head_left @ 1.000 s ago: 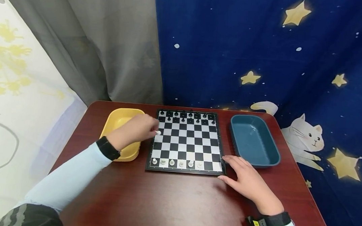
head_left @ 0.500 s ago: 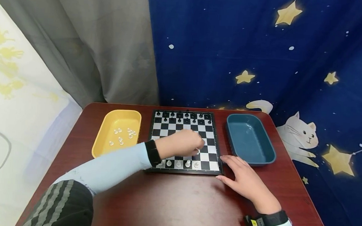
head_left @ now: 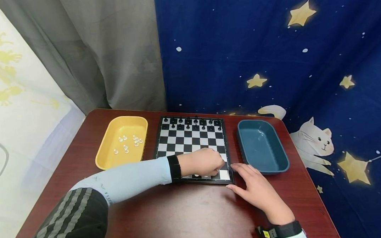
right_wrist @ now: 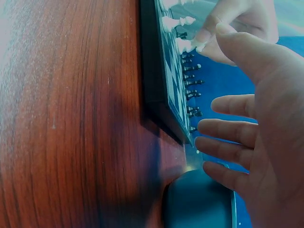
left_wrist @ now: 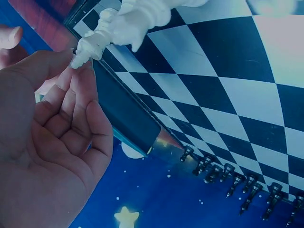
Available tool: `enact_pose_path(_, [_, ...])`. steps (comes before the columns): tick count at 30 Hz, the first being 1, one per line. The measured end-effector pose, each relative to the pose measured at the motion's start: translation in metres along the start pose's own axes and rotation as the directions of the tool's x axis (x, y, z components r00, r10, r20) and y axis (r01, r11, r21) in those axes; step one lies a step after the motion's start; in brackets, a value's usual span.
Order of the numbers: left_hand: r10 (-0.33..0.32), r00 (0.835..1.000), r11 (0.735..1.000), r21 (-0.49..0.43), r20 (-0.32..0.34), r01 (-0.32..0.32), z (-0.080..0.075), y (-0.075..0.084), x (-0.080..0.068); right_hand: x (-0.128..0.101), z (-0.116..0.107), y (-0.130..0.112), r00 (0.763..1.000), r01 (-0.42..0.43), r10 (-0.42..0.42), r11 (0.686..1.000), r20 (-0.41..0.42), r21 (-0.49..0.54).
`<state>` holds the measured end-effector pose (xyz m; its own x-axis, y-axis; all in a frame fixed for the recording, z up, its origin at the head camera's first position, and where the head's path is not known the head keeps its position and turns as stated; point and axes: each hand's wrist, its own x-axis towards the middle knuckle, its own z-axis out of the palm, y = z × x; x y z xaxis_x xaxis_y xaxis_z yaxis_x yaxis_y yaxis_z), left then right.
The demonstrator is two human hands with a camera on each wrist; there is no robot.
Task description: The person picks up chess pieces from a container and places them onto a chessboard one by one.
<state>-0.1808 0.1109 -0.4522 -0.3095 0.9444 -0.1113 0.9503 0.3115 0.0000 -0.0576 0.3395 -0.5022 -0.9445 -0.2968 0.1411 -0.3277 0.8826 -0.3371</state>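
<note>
My left hand (head_left: 202,162) is over the near right part of the checkered chessboard (head_left: 176,147). In the left wrist view, its thumb and fingers pinch a small white chess piece (left_wrist: 90,47); its exact kind is unclear. Beside it, other white chess pieces (right_wrist: 176,23) stand along the near row, mostly hidden by the hand in the head view. My right hand (head_left: 259,193) lies at the board's near right edge, fingers extended and holding nothing. Black chess pieces (head_left: 195,121) fill the two far rows.
Left of the board is a yellow tray (head_left: 107,158) with several small white pieces (head_left: 125,148) inside. A dark teal tray (head_left: 264,150) stands to the right. The brown table (head_left: 186,211) meets grey and blue curtains at its far edge.
My left hand has moved from the board's left side, by the yellow tray, across to the near right squares, carrying a white chess piece. The right hand stays at the board's edge.
</note>
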Motion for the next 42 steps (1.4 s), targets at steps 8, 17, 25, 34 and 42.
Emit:
enact_pose_path(8, [-0.022,1.0,1.0,-0.009,0.01,0.022,0.008,-0.001,0.003,0.003,0.003,-0.002,1.0,0.012,-0.012,1.0,0.003,0.001])
enact_pose_path(17, [-0.056,0.998,0.998,-0.026,0.029,0.057,0.01,0.001,-0.001,0.007,0.005,-0.003,1.0,0.014,-0.014,1.0,0.005,0.0])
enact_pose_path(25, [-0.051,0.999,0.999,0.016,0.014,0.051,0.012,0.001,-0.001,0.005,0.006,-0.002,0.999,0.03,-0.03,1.0,-0.012,-0.006])
enact_pose_path(34, [-0.142,0.99,0.986,-0.089,-0.025,0.139,-0.012,-0.025,-0.03,0.005,0.007,-0.003,1.0,0.016,-0.016,1.0,-0.016,-0.018])
enact_pose_path(42, [-0.406,0.9,0.895,-0.268,-0.157,0.357,-0.028,-0.098,-0.111,0.008,0.008,-0.003,1.0,0.015,-0.015,1.0,-0.01,-0.021])
